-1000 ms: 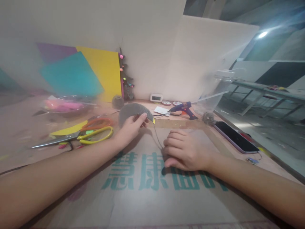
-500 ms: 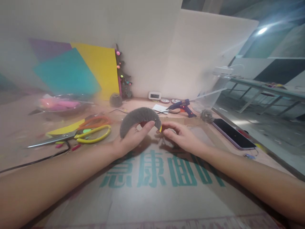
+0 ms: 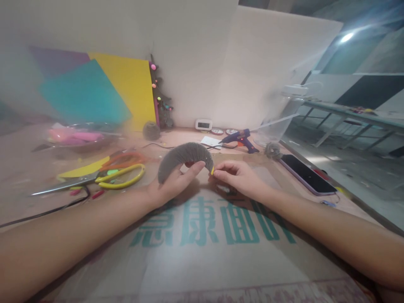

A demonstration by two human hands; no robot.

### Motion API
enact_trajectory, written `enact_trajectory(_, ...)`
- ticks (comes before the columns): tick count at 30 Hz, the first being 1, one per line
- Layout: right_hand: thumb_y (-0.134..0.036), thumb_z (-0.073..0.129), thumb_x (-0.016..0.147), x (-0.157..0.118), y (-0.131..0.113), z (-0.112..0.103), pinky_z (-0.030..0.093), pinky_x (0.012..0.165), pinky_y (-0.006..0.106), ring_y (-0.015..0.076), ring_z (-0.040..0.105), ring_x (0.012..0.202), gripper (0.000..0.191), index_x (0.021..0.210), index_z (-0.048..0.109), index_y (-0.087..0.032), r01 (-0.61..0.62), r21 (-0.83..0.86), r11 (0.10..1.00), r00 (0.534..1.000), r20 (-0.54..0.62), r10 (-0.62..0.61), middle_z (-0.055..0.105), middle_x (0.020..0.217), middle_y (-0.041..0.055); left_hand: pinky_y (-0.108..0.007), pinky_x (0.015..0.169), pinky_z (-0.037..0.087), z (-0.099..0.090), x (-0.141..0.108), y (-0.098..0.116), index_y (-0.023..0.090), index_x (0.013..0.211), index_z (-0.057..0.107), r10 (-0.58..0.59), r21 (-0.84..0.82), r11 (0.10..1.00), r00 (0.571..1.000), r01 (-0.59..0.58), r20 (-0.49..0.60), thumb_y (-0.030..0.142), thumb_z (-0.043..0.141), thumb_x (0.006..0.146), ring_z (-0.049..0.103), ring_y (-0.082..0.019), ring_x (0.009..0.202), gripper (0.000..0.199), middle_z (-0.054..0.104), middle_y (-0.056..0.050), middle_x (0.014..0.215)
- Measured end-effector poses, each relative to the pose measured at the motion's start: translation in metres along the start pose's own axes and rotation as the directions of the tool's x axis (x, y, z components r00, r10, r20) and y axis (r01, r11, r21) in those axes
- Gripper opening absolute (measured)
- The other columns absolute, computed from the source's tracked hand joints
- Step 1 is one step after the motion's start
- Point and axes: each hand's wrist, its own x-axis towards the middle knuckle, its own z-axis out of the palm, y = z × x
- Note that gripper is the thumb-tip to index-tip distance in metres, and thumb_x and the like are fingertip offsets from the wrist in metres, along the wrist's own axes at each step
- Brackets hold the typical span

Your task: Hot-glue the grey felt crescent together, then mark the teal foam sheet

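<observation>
A curved grey fuzzy arch, like a ring wound with soft yarn or pipe cleaner, is held over the cardboard sheet. My left hand grips it from below and inside, thumb along its inner edge. A small yellow tip shows at its right end. My right hand is at that end, thumb and forefinger closed together by the yellow tip. Whatever lies between those fingertips is too small to make out. Beneath both hands lies the cardboard sheet with green printed characters.
Yellow- and orange-handled scissors lie on the left, near a bowl of pink pieces. Behind are a white digital clock and a blue glue gun with its cable. A phone and a grey yarn bundle lie right.
My right thumb and forefinger have come together at the arch's yellow end. The left hand keeps its hold. The view has shifted slightly.
</observation>
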Motion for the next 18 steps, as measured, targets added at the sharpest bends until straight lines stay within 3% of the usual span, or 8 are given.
enact_trajectory(10, -0.035, 0.063, 0.086, -0.001, 0.000, 0.002, 0.046, 0.064, 0.024, 0.0107, 0.061, 0.066, 0.018, 0.080, 0.063, -0.018, 0.014, 0.049, 0.999, 0.999, 0.043, -0.016, 0.070, 0.076, 0.0009, -0.035, 0.091, 0.050, -0.005, -0.001, 0.008, 0.021, 0.084, 0.071, -0.021, 0.043, 0.999, 0.999, 0.019, 0.047, 0.061, 0.053, 0.083, 0.067, -0.025, 0.088, 0.044, 0.072, -0.004, 0.083)
enact_trajectory(14, -0.036, 0.062, 0.086, 0.000, 0.005, 0.003, 0.047, 0.064, 0.024, 0.0111, 0.062, 0.066, 0.018, 0.081, 0.060, -0.019, 0.027, 0.080, 0.996, 0.998, 0.057, -0.032, 0.068, 0.071, -0.0005, -0.034, 0.091, 0.050, -0.007, 0.001, 0.012, 0.021, 0.090, 0.070, 0.050, 0.009, 0.999, 0.988, -0.052, 0.145, 0.059, 0.052, 0.083, 0.066, -0.024, 0.092, 0.043, 0.072, -0.004, 0.091)
enact_trajectory(18, -0.037, 0.062, 0.086, 0.001, 0.004, 0.005, 0.047, 0.062, 0.025, 0.0114, 0.060, 0.062, 0.020, 0.082, 0.060, -0.018, 0.035, 0.034, 0.999, 0.997, 0.067, -0.037, 0.066, 0.067, -0.0007, -0.034, 0.090, 0.049, -0.005, 0.000, 0.017, 0.021, 0.085, 0.070, -0.036, -0.002, 0.999, 0.981, 0.037, 0.192, 0.059, 0.049, 0.084, 0.066, -0.024, 0.086, 0.043, 0.073, -0.003, 0.080)
